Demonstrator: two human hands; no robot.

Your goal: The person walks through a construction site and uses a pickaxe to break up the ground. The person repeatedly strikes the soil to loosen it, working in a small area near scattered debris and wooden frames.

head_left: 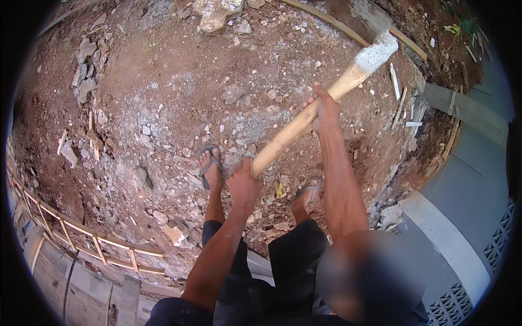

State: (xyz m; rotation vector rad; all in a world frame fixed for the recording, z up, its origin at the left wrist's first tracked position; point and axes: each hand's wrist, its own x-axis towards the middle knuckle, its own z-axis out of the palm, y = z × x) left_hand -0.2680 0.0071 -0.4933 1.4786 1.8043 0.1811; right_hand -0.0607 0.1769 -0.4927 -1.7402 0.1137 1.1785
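Note:
Both my hands grip a hoe (285,137) that slants up to the right across the view. My left hand (243,183) is closed around the near end of its pale wooden handle. Farther up, my right hand (328,112) wraps the handle near its middle. At the far end, the socket (379,52) is crusted with whitish-grey cement, and the broad grey blade (374,17) reaches toward the upper edge. Beneath the handle lies reddish soil (179,103) strewn with small stones. My feet, in grey flip-flops (205,163), stand on it.
A wooden ladder (95,240) lies at the lower left. Broken concrete pieces (85,81) lie at the left, and a large rock (216,15) at the top. Wooden strips (326,22) lie near the blade. A grey wall (462,179) with patterned vent blocks (450,305) borders the right.

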